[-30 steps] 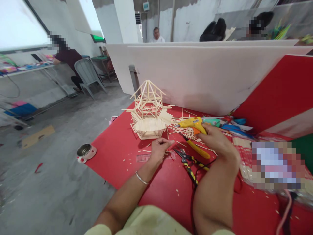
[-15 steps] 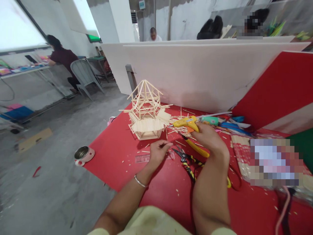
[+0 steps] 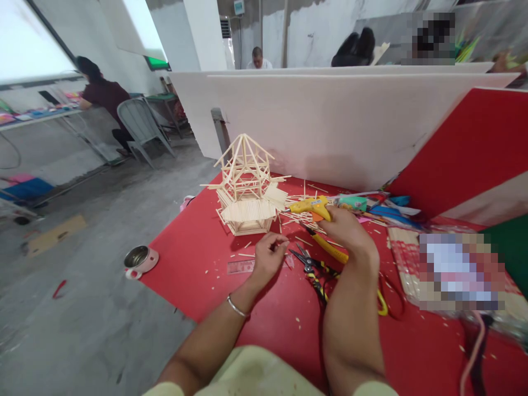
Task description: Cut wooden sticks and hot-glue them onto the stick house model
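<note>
My right hand [image 3: 344, 226] grips a yellow hot glue gun [image 3: 310, 205], its nozzle pointing left toward a pavilion model built of thin wooden sticks [image 3: 246, 190]. In front of the model, my left hand [image 3: 270, 254] is closed in a pinch; whatever sits between its fingertips is too small to make out. Under and beside that hand lies a clear pinkish ruler [image 3: 240, 267]. Scissors with black and yellow handles [image 3: 310, 268] rest between my hands. Yellow-handled pliers [image 3: 328, 246] lie just below the glue gun. Loose wooden sticks [image 3: 295, 219] are scattered right of the model.
A pink metal cup [image 3: 141, 260] stands at the table's left edge. White boards [image 3: 330, 126] rise behind the red table [image 3: 181, 264]. Packs of sticks [image 3: 406, 264] lie to the right, with a green roll [image 3: 350, 203] further back. A person [image 3: 103, 91] sits far left.
The glue gun and my right hand have shifted slightly left. My left hand stays pinched near the same place, its fingers a little more curled.
</note>
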The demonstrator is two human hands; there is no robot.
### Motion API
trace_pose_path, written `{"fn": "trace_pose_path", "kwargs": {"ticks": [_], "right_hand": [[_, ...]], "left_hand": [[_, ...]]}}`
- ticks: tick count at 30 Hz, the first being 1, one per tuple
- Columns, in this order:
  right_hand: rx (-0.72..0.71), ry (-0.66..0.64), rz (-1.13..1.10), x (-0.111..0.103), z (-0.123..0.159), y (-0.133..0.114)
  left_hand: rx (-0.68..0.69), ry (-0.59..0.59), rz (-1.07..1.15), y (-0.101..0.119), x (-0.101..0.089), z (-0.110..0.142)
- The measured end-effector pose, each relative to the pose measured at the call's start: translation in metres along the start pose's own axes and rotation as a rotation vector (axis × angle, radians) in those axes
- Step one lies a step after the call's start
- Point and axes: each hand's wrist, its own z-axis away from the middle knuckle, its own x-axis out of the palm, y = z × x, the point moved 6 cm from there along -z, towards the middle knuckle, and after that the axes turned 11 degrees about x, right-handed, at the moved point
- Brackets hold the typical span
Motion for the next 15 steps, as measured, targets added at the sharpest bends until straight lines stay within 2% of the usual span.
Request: {"fn": "trace_pose_path", "kwargs": {"ticks": [5,11,15], "right_hand": [[-0.023,-0.045,-0.047,0.001,0.001,-0.001],[-0.07,-0.097,-0.125,-0.009,0.011,-0.006],[-0.033,-0.084,-0.095,-0.008,0.01,-0.005]], "left_hand": [[-0.116,0.021,0.117,-0.008,0.003,0.005],[-0.105,0.024,0.124,-0.002,0.001,0.006],[-0.155,0.026,0.14,-0.003,0.001,0.008]]}}
